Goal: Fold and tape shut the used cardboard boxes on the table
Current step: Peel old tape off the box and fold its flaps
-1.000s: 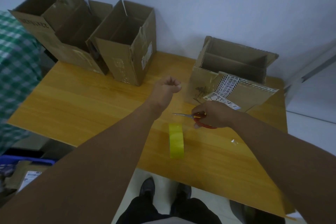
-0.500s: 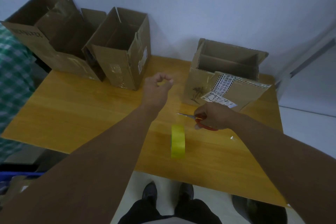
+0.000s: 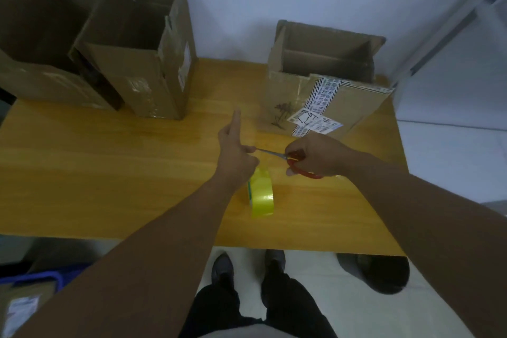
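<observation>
Tape roll: yellow, on its edge on the tabletop, just beneath my left wrist on the side nearer me. Its hole faces left and right, so it would roll toward or away from me.
Left hand: forefinger straight and pointing away from me, other fingers curled, thumb at the blade tip. I cannot tell whether it pinches any tape.
Right hand: gripping the red handles of the scissors, just right of my left hand.
Scissors axis: left to right and slightly slanted, with the tip aimed at my left thumb.
Step, as I judge it: readying a cut of tape.
Doing it well: keep the thumb clear of the tip, hold any strip taut and cut square.
Labelled box: beyond my right hand, open, near flap leaning toward me, long axis left to right.
Tall boxes: beyond and left of my left hand, mouths open, not yet taped.
</observation>
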